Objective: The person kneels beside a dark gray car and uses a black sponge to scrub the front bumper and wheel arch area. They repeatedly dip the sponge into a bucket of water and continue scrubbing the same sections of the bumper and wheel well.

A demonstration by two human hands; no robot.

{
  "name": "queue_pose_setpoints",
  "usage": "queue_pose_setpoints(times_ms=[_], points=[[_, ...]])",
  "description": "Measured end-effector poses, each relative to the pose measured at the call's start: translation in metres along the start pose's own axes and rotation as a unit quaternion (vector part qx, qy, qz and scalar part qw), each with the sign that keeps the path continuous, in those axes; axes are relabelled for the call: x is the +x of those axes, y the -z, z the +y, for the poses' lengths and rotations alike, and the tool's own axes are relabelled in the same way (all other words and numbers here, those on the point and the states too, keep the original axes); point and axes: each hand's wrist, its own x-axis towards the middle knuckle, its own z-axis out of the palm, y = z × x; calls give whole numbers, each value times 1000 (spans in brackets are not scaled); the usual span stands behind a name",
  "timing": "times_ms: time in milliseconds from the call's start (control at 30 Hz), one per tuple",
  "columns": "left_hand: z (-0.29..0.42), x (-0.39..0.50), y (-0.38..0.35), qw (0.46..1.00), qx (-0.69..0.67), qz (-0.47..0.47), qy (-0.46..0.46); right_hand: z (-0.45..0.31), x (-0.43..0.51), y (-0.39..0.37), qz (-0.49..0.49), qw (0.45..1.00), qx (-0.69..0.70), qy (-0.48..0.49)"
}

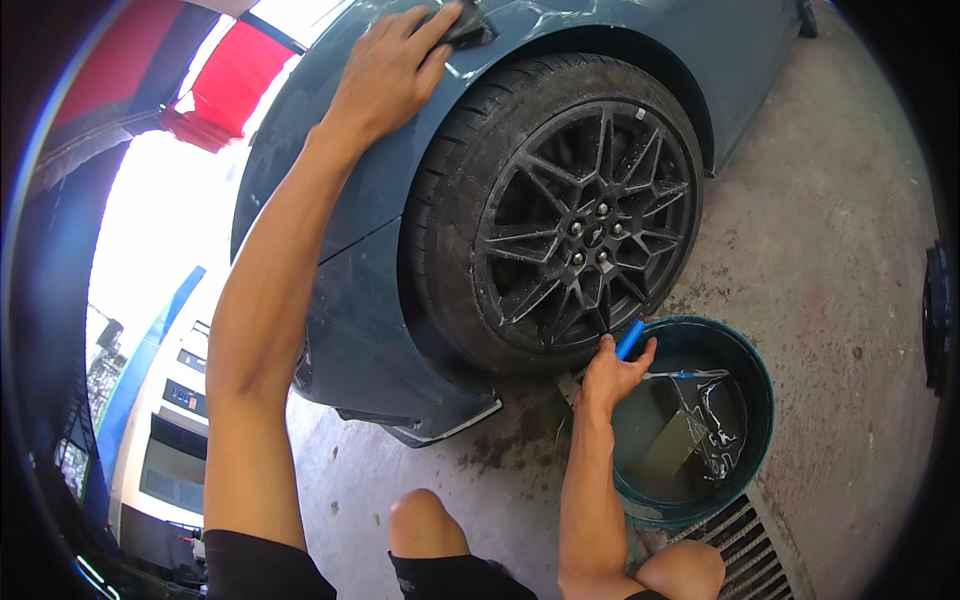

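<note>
My left hand [394,71] is raised at the top, pressing a dark sheet or pad [466,26] against the wet grey-blue car fender [360,172], above the wheel arch. Low by the tyre [450,247], my right hand [611,375] holds a blue block-like tool [631,340] between thumb and fingers, over the near rim of a dark green bucket [766,427]. Murky water fills part of the bucket. A flat sheet [675,446] lies in that water, and a thin tool with a light blue part [694,373] is at the water's surface.
The black multi-spoke wheel [596,232] stands just left of the bucket. A metal floor grate [739,547] lies below the bucket, near my knee. The bumper's lower edge [457,426] juts out over the stained concrete floor [832,300]. A dark round object [936,319] stands at the far right.
</note>
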Motion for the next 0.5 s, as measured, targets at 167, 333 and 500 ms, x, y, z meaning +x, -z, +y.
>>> queue_pose_setpoints(times_ms=[167, 333, 500], points=[[48, -128, 47, 997, 17, -63, 51, 1, 20, 13, 48, 996, -59, 45], [50, -31, 5, 998, 59, -12, 14, 10, 8, 0, 33, 998, -42, 45], [82, -109, 38, 996, 43, -56, 49, 9, 23, 11, 34, 999, -19, 35]])
